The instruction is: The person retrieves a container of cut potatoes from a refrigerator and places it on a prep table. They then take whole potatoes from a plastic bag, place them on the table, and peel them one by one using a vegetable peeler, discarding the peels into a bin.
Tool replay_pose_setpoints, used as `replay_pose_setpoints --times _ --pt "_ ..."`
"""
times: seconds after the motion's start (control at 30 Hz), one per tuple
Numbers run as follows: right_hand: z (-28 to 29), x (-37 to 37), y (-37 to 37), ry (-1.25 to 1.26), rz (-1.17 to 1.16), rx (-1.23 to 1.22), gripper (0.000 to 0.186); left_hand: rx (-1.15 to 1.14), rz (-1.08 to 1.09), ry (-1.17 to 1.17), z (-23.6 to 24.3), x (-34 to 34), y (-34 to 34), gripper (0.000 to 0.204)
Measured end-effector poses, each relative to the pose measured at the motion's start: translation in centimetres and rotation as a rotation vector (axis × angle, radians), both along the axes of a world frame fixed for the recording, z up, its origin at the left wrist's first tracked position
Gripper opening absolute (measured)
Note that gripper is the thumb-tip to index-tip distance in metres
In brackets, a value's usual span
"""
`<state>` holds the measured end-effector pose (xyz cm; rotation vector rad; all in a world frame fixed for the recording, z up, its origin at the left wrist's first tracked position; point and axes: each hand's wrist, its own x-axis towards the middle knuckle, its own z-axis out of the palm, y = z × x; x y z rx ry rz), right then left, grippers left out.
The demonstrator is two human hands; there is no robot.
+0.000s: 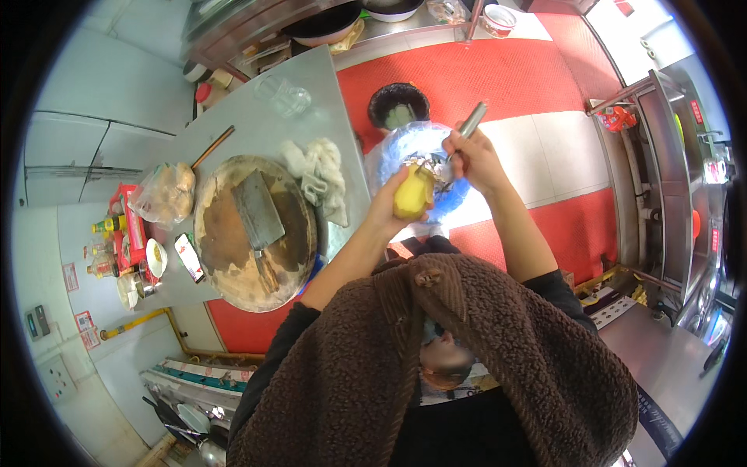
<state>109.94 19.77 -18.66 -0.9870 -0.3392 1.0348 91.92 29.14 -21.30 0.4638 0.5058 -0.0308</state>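
Observation:
My left hand is closed round a peeled yellow potato. In my right hand is a peeler, its metal handle sticking up past my fingers. The peeler's working end is close to the potato's upper right side; I cannot tell whether it touches. Both hands are over a bin lined with a blue plastic bag, where dark and pale scraps lie. Just beyond the bin stands a black bowl or basin with something pale in it.
On the steel table at left, a cleaver lies on a round chopping board. Around it are a white cloth, a phone and a bag of round brown items. A steel counter is at right.

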Motion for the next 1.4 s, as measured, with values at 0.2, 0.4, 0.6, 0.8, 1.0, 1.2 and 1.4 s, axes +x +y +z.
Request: replay_pose_setpoints --times 0.2,0.4,0.6,0.8,1.0,1.2,1.4 --pt "-1.1 1.8 0.1 -0.425 -0.290 -0.111 0.017 -0.050 0.082 -0.017 -0.4 -0.4 -0.5 0.046" --pt "2.0 -2.0 -0.4 -0.138 0.029 0.052 0.023 -0.079 0.199 0.102 -0.2 0.0 0.3 0.042" --pt "1.4 -2.9 0.1 0.041 0.190 0.067 0.021 -0.144 0.224 0.095 -0.2 -0.1 -0.4 0.041" --pt "-1.2 1.6 0.5 -0.314 -0.209 -0.085 0.014 -0.113 0.025 -0.094 0.1 -1.1 -0.8 0.046" --pt "-0.1 0.4 -0.6 -0.516 -0.262 -0.036 0.015 -0.183 0.170 -0.017 -0.1 -0.4 0.2 0.048" --pt "2.9 -3.4 -0.6 -0.056 0.132 0.058 0.023 -0.161 0.175 -0.029 -0.7 -0.4 0.5 0.046" --pt "1.8 -3.2 -0.1 0.030 0.219 0.078 0.018 -0.221 0.140 -0.044 -0.5 -0.6 -0.7 0.043"
